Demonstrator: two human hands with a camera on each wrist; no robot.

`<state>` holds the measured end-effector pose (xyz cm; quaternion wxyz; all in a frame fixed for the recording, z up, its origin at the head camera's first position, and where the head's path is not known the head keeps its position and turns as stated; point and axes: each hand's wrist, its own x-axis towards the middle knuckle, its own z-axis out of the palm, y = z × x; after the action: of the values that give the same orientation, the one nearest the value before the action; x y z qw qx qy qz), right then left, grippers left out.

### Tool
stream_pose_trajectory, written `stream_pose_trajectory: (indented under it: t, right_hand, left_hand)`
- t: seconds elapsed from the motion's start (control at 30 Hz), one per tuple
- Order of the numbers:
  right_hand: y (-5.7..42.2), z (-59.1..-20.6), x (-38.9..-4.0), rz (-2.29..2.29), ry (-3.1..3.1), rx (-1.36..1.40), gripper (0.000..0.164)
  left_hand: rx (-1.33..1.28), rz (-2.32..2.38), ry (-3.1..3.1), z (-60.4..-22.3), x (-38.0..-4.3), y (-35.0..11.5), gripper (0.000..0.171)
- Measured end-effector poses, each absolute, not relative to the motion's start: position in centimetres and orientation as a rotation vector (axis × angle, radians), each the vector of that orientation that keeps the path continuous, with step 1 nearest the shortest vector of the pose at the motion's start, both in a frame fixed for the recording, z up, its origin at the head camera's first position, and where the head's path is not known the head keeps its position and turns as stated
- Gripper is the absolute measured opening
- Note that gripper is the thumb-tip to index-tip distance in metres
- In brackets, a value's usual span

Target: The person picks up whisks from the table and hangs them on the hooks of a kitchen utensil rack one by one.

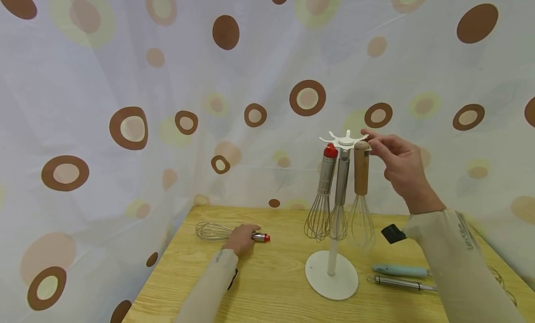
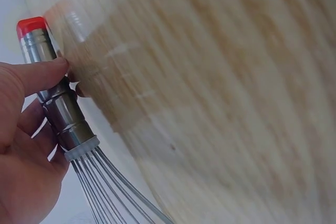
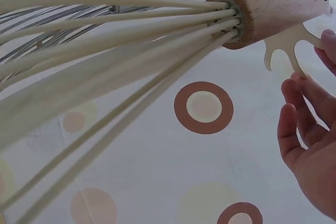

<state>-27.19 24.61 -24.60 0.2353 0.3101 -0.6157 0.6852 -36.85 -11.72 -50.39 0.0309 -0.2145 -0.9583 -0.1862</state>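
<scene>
My left hand [image 1: 241, 239] grips the steel handle of a wire whisk [image 2: 65, 114] with a red end cap, low over the wooden table at the left. Its wires point left in the head view. At the top of a white rotating utensil rack [image 1: 332, 286], my right hand [image 1: 401, 167] pinches the hooked rim between thumb and forefinger. Beside those fingers hangs a whisk with a wooden handle [image 1: 361, 172] and pale wires. Also hanging from the rack are a steel whisk with a red cap [image 1: 327, 174] and a plain steel-handled whisk [image 1: 342, 176].
On the table [image 1: 276, 290] right of the rack's round base lie a light blue handle [image 1: 399, 270] and a steel-handled utensil [image 1: 399, 282], both partly behind my right forearm. Wires [image 1: 501, 283] show past the sleeve. A dotted curtain [image 1: 259, 72] stands behind the table.
</scene>
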Motion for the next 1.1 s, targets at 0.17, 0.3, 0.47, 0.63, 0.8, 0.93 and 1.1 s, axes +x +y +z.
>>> stream_pose_trajectory:
  t: [0.17,0.3,0.47,0.63,0.8,0.93,1.1]
  right_hand:
    - [24.6,-24.6,-27.4,1.865,-1.676,0.857,0.016]
    - [24.5,-24.7,-27.3,1.850,-1.672,0.857,0.016]
    - [24.4,-24.7,-27.4,1.814,-1.675,0.852,0.016]
    - [24.3,-24.6,-27.4,1.797,-1.686,0.833,0.016]
    - [24.2,-24.7,-27.3,1.770,-1.700,0.822,0.015]
    - [24.2,-24.8,-27.4,1.757,-1.702,0.817,0.015]
    - [24.2,-24.8,-27.4,1.744,-1.717,0.796,0.015]
  left_hand:
    - [-0.734,-0.474,-2.926,-50.2,-36.7,-11.7,0.023]
    - [-0.790,-0.435,-2.931,-50.0,-36.6,-11.6,0.020]
    - [-0.856,-0.349,-2.919,-49.8,-36.7,-11.3,0.019]
    - [-0.881,-0.306,-2.862,-49.2,-36.9,-10.9,0.020]
    - [-0.868,-0.361,-2.842,-47.9,-36.8,-10.0,0.027]
    - [-0.831,-0.474,-2.833,-46.8,-36.7,-9.1,0.030]
    - [-0.839,-0.561,-2.796,-45.4,-36.5,-8.2,0.038]
